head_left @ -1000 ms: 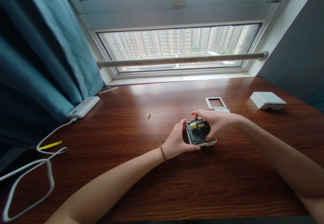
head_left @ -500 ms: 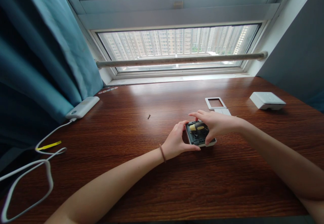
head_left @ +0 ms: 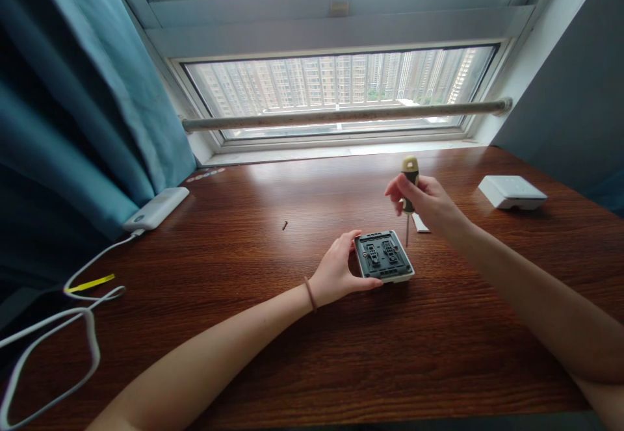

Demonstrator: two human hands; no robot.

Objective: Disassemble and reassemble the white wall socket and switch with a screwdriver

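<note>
A square wall switch (head_left: pixel 384 257) with its dark inner face up and a white rim lies on the table. My left hand (head_left: pixel 341 267) grips its left side, fingers at the far edge and thumb along the near edge. Above and to the right of the switch, my right hand (head_left: pixel 423 194) holds a screwdriver (head_left: pixel 410 166) with a yellow and black handle. Its thin shaft points down, the tip just off the switch's right edge. A white plate (head_left: pixel 420 224) shows partly behind my right hand. To the left lies a small screw (head_left: pixel 285 225).
A white box-like unit (head_left: pixel 513 192) sits at the right of the wooden table (head_left: pixel 234 236). On the left are a white power strip (head_left: pixel 156 208), its looped cable (head_left: pixel 95 340) and a yellow strip (head_left: pixel 91 283). A blue curtain (head_left: pixel 97 93) hangs beside the window.
My right hand has lifted up from the switch with the screwdriver, which is now upright instead of lying across the switch. The white frame behind is now covered. My left hand stays put.
</note>
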